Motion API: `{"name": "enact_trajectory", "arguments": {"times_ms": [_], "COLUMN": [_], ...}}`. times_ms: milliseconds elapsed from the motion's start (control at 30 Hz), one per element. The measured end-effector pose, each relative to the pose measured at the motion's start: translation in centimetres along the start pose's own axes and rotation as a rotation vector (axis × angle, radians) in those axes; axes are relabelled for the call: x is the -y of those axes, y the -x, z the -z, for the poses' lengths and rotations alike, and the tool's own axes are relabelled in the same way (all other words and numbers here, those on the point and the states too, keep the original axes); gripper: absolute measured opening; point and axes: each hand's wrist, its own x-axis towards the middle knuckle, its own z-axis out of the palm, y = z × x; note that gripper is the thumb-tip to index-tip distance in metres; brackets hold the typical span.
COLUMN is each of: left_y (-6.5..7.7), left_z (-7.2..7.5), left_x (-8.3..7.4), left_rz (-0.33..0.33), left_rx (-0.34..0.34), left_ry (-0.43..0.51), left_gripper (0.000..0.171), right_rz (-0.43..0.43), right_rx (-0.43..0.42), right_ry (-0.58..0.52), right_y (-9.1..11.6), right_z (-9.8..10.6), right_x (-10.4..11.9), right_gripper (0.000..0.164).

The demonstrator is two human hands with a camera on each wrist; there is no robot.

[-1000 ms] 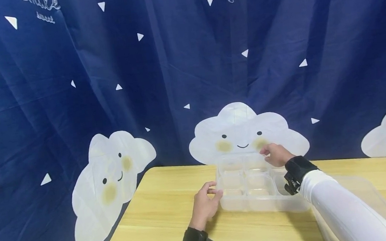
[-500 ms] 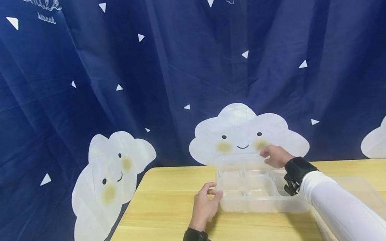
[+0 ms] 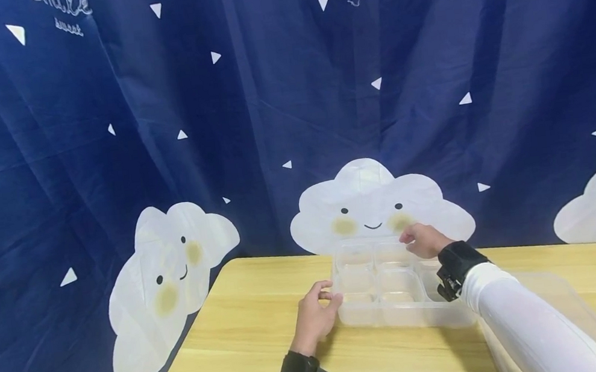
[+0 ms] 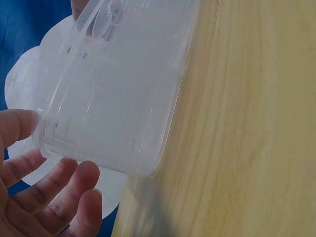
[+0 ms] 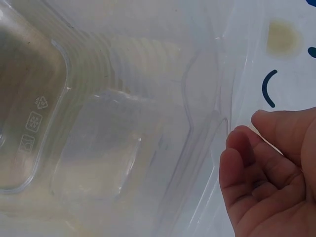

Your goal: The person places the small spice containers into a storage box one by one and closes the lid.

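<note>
A clear plastic storage box (image 3: 407, 315) with several clear compartments or inner containers stands on the table. My left hand (image 3: 314, 317) is at its left end. In the left wrist view, the thumb (image 4: 19, 126) touches the rim near a corner, while the loosely bent fingers (image 4: 81, 180) lie along the end wall. At the far rim is my right hand (image 3: 425, 239). The right wrist view has its bent fingertips (image 5: 232, 165) beside the rim, with nothing plainly pinched. Symbols are moulded into one clear base (image 5: 32, 121). My right forearm hides the box's right part.
A flat translucent sheet or lid (image 3: 549, 290) lies to the right, partly under my right forearm. The wood-grain table (image 3: 248, 330) reaches back to a blue curtain (image 3: 248, 124) with cloud prints. Each wrist wears a black strap with a camera.
</note>
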Motion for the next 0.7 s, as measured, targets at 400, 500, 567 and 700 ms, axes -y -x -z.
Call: {"name": "enact_trajectory", "arguments": {"times_ms": [400, 500, 567, 700], "left_y": [0.1, 0.1, 0.0, -0.1], "left_z": [0.2, 0.1, 0.0, -0.2], "left_x": [-0.1, -0.2, -0.2, -0.1], "left_rz": [0.021, 0.02, 0.018, 0.014], "left_rx": [0.002, 0.003, 0.004, 0.001], "left_ry": [-0.02, -0.011, -0.008, -0.021], "left_gripper": [0.04, 0.041, 0.041, 0.04], "right_rz": [0.008, 0.038, 0.054, 0.073], "right_rx": [0.019, 0.003, -0.014, -0.044], "right_ry": [-0.018, -0.016, -0.016, -0.021], "right_y": [0.8, 1.2, 1.5, 2.3], "right_z": [0.7, 1.0, 1.3, 1.8], "right_x": [0.9, 1.2, 1.4, 1.8], "right_gripper": [0.019, 0.018, 0.017, 0.018]}}
